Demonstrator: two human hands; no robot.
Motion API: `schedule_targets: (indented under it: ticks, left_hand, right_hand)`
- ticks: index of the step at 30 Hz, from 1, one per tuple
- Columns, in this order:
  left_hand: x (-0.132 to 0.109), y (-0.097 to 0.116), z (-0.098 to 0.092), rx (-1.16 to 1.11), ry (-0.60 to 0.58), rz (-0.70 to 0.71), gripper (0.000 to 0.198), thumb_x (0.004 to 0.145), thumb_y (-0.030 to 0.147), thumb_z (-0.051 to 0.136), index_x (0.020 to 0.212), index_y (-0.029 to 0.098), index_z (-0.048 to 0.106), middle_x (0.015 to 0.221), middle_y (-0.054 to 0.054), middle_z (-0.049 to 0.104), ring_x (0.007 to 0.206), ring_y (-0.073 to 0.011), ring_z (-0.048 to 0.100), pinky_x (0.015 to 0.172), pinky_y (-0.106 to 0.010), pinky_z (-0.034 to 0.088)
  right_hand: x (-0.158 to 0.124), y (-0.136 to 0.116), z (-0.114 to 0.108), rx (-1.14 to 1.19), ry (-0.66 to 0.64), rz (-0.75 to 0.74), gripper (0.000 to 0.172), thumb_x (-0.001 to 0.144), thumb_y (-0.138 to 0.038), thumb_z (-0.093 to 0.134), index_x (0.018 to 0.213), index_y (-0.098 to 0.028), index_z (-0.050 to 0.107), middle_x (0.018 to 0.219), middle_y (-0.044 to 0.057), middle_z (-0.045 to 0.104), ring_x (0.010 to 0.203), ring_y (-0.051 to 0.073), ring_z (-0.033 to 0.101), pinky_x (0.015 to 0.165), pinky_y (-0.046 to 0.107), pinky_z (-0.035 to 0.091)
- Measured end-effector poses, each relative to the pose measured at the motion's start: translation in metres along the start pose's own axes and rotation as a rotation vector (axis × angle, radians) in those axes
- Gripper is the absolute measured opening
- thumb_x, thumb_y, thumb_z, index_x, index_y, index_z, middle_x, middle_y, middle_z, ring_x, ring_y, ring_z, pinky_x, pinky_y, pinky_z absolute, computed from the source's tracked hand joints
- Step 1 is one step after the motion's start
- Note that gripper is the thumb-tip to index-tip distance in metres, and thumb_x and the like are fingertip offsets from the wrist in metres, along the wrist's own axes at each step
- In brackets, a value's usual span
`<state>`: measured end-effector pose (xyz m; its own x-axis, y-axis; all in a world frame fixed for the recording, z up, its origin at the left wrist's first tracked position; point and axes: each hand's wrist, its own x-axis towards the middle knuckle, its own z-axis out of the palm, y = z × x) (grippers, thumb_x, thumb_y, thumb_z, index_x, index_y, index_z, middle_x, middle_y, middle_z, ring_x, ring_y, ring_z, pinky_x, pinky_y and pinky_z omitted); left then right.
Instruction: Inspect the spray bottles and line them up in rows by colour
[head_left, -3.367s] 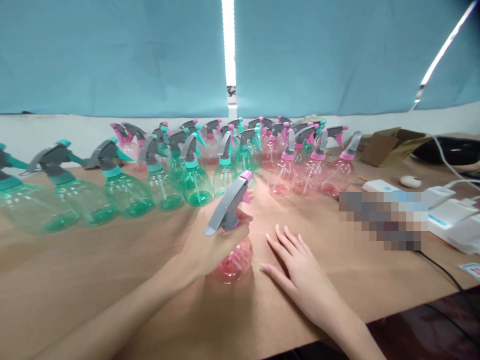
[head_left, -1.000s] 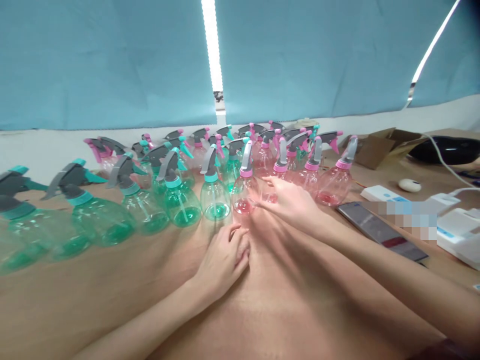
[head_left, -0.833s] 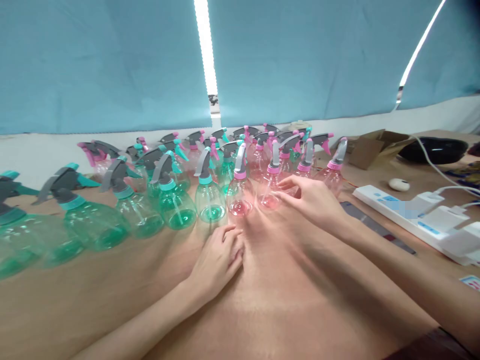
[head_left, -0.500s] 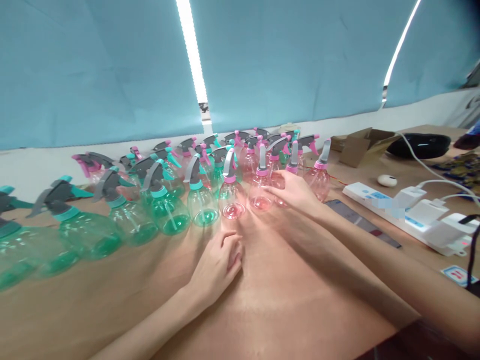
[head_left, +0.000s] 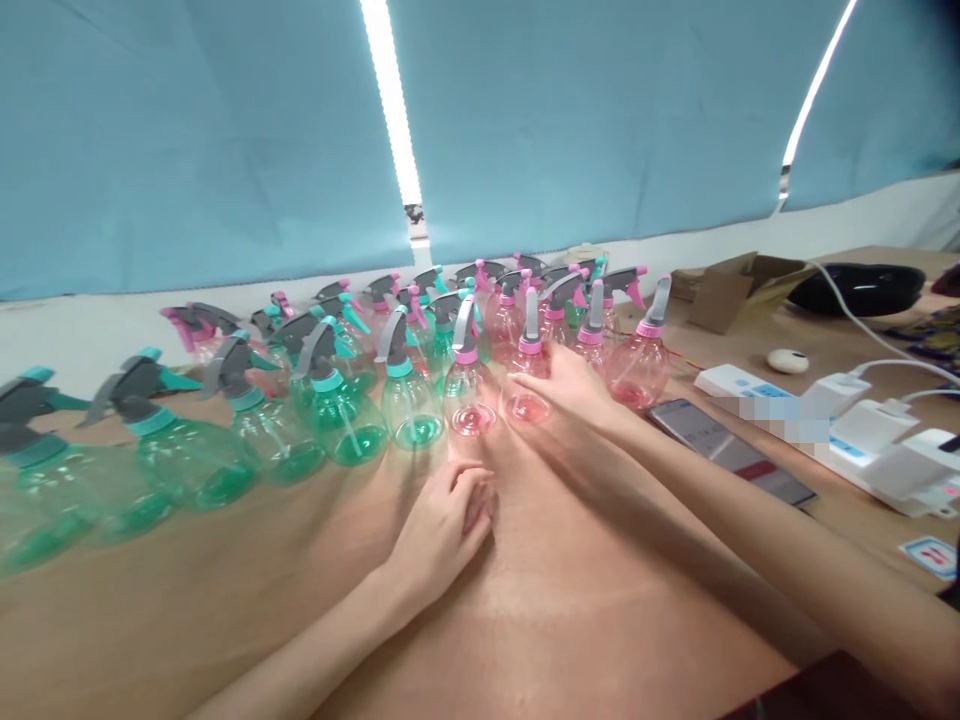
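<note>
My left hand rests on the brown paper-covered table with its fingers loosely curled and nothing in them. Just beyond it stands a pink spray bottle with a grey trigger. My right hand reaches forward to the front row of pink bottles, fingers stretched out against the base of another pink spray bottle. Further pink bottles stand to its right and behind it. Green spray bottles continue the row to the left.
Several more green bottles curve off to the far left. A phone lies right of my right arm, then a white power strip with plugs and cables, a white mouse, a cardboard box and a black object. Blue blinds hang behind.
My left hand set the pink bottle into the row and now lies curled on the table. My right hand moved from the table up to the pink bottles.
</note>
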<state>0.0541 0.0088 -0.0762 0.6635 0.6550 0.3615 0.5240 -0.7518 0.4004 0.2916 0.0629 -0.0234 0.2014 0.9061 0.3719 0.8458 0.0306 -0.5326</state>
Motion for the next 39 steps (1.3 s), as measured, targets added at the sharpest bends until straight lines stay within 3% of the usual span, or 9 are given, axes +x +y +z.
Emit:
schedule_targets:
  ticks: [7, 12, 17, 20, 25, 30, 35, 39]
  left_hand:
    - [0.0, 0.005, -0.007, -0.068, 0.007, -0.058, 0.016, 0.09, 0.016, 0.049, 0.104, 0.021, 0.055, 0.109, -0.008, 0.061, 0.098, -0.0226, 0.061, 0.086, -0.039, 0.051]
    - [-0.001, 0.006, -0.01, -0.148, 0.036, -0.152, 0.014, 0.093, 0.023, 0.047, 0.101, 0.021, 0.057, 0.1, -0.006, 0.063, 0.092, -0.0218, 0.063, 0.082, -0.038, 0.053]
    - [0.001, 0.013, -0.02, -0.24, 0.097, -0.228, 0.02, 0.091, 0.03, 0.053, 0.107, 0.019, 0.055, 0.113, -0.009, 0.063, 0.104, -0.0238, 0.063, 0.089, -0.043, 0.054]
    - [0.005, 0.023, -0.031, -0.285, 0.146, -0.243, 0.029, 0.088, 0.036, 0.056, 0.112, 0.02, 0.053, 0.118, -0.01, 0.062, 0.11, -0.0265, 0.061, 0.094, -0.049, 0.051]
    - [0.011, 0.035, -0.05, -0.404, 0.192, -0.238, 0.044, 0.082, 0.038, 0.064, 0.121, 0.022, 0.05, 0.128, -0.01, 0.058, 0.116, -0.0278, 0.058, 0.098, -0.049, 0.048]
    - [0.005, 0.039, -0.067, -0.409, 0.173, -0.277, 0.048, 0.08, 0.033, 0.066, 0.124, 0.025, 0.049, 0.121, -0.006, 0.062, 0.1, -0.025, 0.064, 0.083, -0.042, 0.054]
    - [-0.01, 0.035, -0.076, -0.442, 0.228, -0.24, 0.031, 0.085, 0.033, 0.059, 0.115, 0.026, 0.054, 0.108, -0.004, 0.064, 0.083, -0.0182, 0.064, 0.073, -0.035, 0.054]
    - [-0.017, 0.03, -0.084, -0.482, 0.317, -0.26, 0.036, 0.08, 0.023, 0.057, 0.116, 0.023, 0.054, 0.086, 0.0, 0.06, 0.072, -0.0146, 0.058, 0.065, -0.029, 0.051]
  right_hand:
    - [-0.025, -0.004, -0.014, -0.027, -0.025, -0.019, 0.053, 0.081, -0.051, 0.061, 0.122, -0.018, 0.053, 0.111, 0.014, 0.065, 0.104, 0.035, 0.062, 0.079, 0.043, 0.046]
    - [-0.053, -0.015, -0.025, -0.105, -0.026, -0.013, 0.051, 0.081, -0.061, 0.057, 0.109, -0.019, 0.053, 0.104, 0.012, 0.066, 0.092, 0.033, 0.065, 0.067, 0.038, 0.044]
    - [-0.081, -0.035, -0.029, -0.259, -0.072, 0.01, 0.058, 0.075, -0.071, 0.057, 0.1, -0.019, 0.052, 0.088, 0.009, 0.068, 0.073, 0.032, 0.067, 0.053, 0.032, 0.036]
    - [-0.095, -0.045, -0.026, -0.255, -0.058, -0.068, 0.055, 0.073, -0.068, 0.061, 0.099, -0.02, 0.051, 0.085, 0.009, 0.068, 0.075, 0.032, 0.068, 0.052, 0.031, 0.035]
    - [-0.117, -0.068, -0.013, -0.133, -0.019, -0.219, 0.041, 0.076, -0.053, 0.06, 0.101, -0.021, 0.051, 0.091, 0.009, 0.068, 0.08, 0.029, 0.067, 0.053, 0.031, 0.039]
    - [-0.137, -0.099, 0.003, -0.012, -0.109, -0.266, 0.045, 0.072, -0.054, 0.064, 0.099, -0.019, 0.053, 0.089, 0.009, 0.068, 0.077, 0.029, 0.068, 0.057, 0.035, 0.047]
    - [-0.149, -0.117, 0.017, 0.175, -0.206, -0.287, 0.064, 0.068, -0.066, 0.067, 0.108, -0.019, 0.051, 0.098, 0.009, 0.067, 0.079, 0.029, 0.067, 0.061, 0.038, 0.051]
    - [-0.147, -0.113, 0.022, 0.379, -0.36, -0.42, 0.076, 0.072, -0.059, 0.071, 0.131, -0.022, 0.04, 0.1, 0.007, 0.068, 0.081, 0.027, 0.068, 0.069, 0.039, 0.053]
